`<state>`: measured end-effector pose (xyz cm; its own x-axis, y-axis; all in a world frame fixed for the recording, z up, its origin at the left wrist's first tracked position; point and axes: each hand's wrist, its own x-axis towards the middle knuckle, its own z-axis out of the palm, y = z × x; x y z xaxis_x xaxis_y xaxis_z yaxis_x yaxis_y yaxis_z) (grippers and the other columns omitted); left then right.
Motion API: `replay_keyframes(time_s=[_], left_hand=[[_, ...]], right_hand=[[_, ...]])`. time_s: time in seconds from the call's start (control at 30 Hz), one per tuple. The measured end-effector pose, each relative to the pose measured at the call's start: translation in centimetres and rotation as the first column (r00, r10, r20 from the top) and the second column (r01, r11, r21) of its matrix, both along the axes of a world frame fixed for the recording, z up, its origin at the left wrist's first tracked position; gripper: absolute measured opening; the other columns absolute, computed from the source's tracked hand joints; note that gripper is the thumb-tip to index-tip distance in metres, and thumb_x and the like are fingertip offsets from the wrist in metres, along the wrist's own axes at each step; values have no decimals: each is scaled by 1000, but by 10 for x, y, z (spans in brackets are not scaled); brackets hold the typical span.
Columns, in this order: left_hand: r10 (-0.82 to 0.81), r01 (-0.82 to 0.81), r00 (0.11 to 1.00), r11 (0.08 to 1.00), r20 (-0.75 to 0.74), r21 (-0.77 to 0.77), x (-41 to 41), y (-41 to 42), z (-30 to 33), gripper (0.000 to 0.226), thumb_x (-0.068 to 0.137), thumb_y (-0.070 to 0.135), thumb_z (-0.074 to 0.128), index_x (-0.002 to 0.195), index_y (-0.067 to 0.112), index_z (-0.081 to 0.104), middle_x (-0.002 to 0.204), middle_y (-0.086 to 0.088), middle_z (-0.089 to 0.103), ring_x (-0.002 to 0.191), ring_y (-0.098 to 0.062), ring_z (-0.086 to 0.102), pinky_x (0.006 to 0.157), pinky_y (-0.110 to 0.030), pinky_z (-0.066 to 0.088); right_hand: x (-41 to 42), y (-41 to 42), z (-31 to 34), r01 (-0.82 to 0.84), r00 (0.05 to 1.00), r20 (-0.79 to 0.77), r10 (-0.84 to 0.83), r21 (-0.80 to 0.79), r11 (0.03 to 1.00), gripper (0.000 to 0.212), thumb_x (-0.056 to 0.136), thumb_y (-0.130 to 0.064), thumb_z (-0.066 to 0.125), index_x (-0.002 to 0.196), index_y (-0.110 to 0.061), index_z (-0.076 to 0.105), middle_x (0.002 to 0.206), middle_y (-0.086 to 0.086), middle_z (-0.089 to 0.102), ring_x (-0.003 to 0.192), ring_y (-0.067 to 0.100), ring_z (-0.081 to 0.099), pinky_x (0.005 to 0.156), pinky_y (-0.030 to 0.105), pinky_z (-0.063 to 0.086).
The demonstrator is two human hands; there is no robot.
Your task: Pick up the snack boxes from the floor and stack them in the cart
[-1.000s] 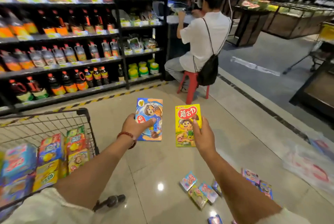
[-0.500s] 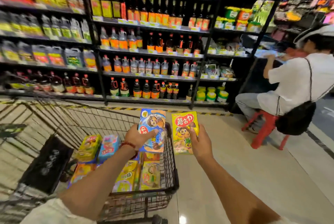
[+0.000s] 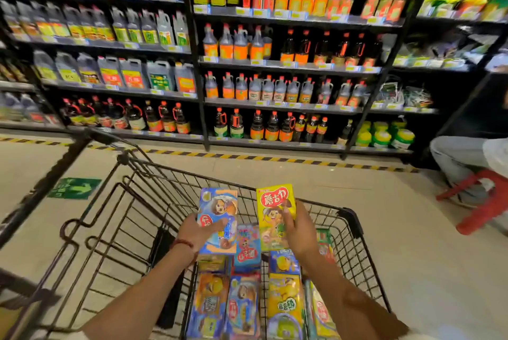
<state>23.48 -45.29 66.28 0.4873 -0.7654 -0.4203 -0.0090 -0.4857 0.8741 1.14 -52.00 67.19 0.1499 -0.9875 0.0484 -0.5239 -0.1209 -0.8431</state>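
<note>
Blue snack box sits lower centre of frame, held upright by the left hand: thumb across its front face, fingers behind, firm grip on its lower left. Yellow snack box is just right of it, held upright by the right hand, fingers wrapped over its right edge and front. The two boxes are side by side with a narrow gap, not touching, both above the cart basket.

Cart is black wire and fills the lower middle of frame; its far rim runs behind the two held boxes. Stacked boxes already lie inside on the right half of the basket, in rows, faces up, mixed blue and yellow; one blue-red box stands between the two hands, directly below the gap. Left half of the basket shows bare wire and a folded child seat flap.

A red bead bracelet is on the left wrist.

Outward: beige tile floor, a green arrow sticker at mid left, yellow-black hazard tape along the shelf base. Dark shelves of sauce bottles and jugs span the whole upper frame. At the right edge, a seated person's leg on a red stool.
</note>
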Motion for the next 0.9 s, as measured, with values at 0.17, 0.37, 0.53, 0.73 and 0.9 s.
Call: replay_keyframes(time_s=[0.17, 0.37, 0.53, 0.73, 0.9], left_hand=[[-42, 40, 999, 992, 12, 118, 31, -11, -36, 27, 69, 17, 84, 88, 8, 67, 74, -1, 69, 66, -15, 67, 56, -24, 52], [21, -16, 1000, 966, -17, 258, 41, -15, -81, 34, 66, 21, 86, 89, 9, 64, 85, -11, 68, 71, -21, 65, 66, -32, 54], [53, -39, 998, 936, -30, 351, 51, -34, -124, 62, 60, 31, 89, 108, 6, 59, 103, -14, 67, 91, -29, 66, 79, -38, 56], [35, -10, 998, 920, -57, 391, 48, -57, -171, 62, 59, 29, 90, 106, 8, 56, 98, -10, 66, 83, -24, 65, 76, -37, 56], [7, 1, 1000, 912, -16, 410, 45, -64, -202, 80, 45, 43, 89, 106, 6, 53, 103, -14, 67, 89, -26, 66, 77, -36, 55]], right_hand=[[27, -4, -30, 15, 998, -65, -10, 79, 997, 71, 79, -63, 24, 120, -14, 53, 105, 2, 63, 95, 20, 59, 74, 32, 48], [42, -25, -84, 33, 990, -141, 4, 258, 966, 36, 98, -36, 40, 119, -9, 50, 106, 8, 61, 95, 27, 60, 69, 30, 41], [62, -39, -131, 59, 979, -204, 9, 323, 945, 56, 97, -44, 39, 132, -2, 42, 114, 16, 60, 105, 37, 58, 78, 38, 46], [79, -52, -182, 67, 976, -215, 26, 414, 908, 60, 86, -60, 49, 115, -7, 52, 102, 13, 62, 94, 32, 61, 72, 32, 44], [83, -53, -212, 134, 963, -269, -3, 471, 872, 44, 91, -43, 54, 111, -5, 48, 108, 13, 58, 102, 32, 58, 82, 36, 48]])
